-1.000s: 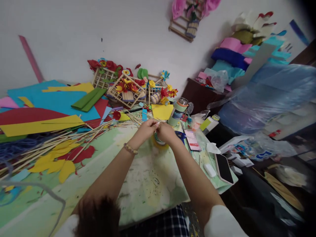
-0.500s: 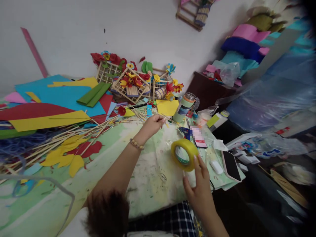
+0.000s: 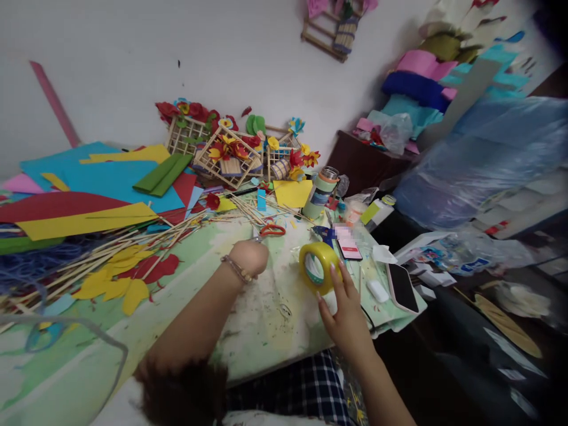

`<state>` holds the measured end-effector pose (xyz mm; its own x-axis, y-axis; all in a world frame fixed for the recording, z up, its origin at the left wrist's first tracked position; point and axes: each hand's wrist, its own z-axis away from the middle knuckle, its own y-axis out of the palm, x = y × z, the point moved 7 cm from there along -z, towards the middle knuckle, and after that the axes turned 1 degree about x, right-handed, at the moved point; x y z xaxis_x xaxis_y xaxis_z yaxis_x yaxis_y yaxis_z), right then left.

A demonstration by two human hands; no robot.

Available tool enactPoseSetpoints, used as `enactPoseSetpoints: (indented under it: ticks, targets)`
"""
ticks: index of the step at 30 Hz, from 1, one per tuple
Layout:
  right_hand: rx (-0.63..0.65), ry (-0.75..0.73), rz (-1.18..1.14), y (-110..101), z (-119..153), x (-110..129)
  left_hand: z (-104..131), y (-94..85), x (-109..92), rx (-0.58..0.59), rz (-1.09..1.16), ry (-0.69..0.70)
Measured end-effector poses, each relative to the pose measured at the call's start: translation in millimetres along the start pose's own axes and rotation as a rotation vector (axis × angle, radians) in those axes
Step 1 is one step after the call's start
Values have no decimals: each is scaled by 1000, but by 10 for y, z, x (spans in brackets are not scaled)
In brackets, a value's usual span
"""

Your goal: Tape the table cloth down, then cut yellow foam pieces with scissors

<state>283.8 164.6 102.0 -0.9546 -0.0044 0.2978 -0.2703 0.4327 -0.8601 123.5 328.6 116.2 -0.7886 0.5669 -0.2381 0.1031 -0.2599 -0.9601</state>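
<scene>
My right hand (image 3: pixel 348 313) grips the near edge of a yellow roll of packing tape (image 3: pixel 328 266), with fingertips and thumb on it. The roll is tilted, its white-and-green core facing left. My left hand (image 3: pixel 249 258), a beaded bracelet at the wrist, is curled over the table left of the tape. Its fingers are folded under and hidden, so what they hold does not show. Just beyond that hand lies a pair of scissors (image 3: pixel 271 230) with orange handles. Small yellow scraps lie close to the scissors.
Thin wooden sticks (image 3: pixel 128 251) and yellow paper petals (image 3: pixel 118 275) lie left, before coloured paper sheets (image 3: pixel 102 183). Stick frames with paper flowers (image 3: pixel 228 157) stand against the wall. A bottle (image 3: pixel 320 192), a lit phone (image 3: pixel 348 242) and a dark-screened phone (image 3: pixel 403 288) are on the right.
My left hand has drawn back toward me and left, and its fingers have turned out of sight. The scissors now show. My right hand stays at the tape as the view shifts slightly.
</scene>
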Motion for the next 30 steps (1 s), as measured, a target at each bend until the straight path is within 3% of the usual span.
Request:
enactPoseSetpoints:
  ticks: [5,7,9,11,13,15,18,22,26,30]
  targets:
    - [7,-7,28,8,-51,8,150,34,166,54,-182,-167]
    - [4,0,31,21,-55,21,219,59,44,58,-227,-185]
    - [2,6,31,24,-63,32,304,158,-222,42,-247,-125]
    - [7,-5,22,11,-72,40,395,371,-584,37,-225,35]
    - [12,-40,-10,-24,-67,40,523,667,-1043,48,-167,414]
    - [-6,-86,-54,-87,-43,25,643,904,-1315,-25,-145,682]
    - [-8,-173,-89,-151,1,-6,612,1176,-1316,-59,-109,670]
    - [104,-268,-110,-49,-106,-41,583,1265,-1250,-87,-30,680]
    - [165,-309,-114,125,-546,-41,605,1267,-1256,-83,-20,676]
    - [265,-360,-58,355,-1125,112,645,1315,-1289,-88,-57,668]
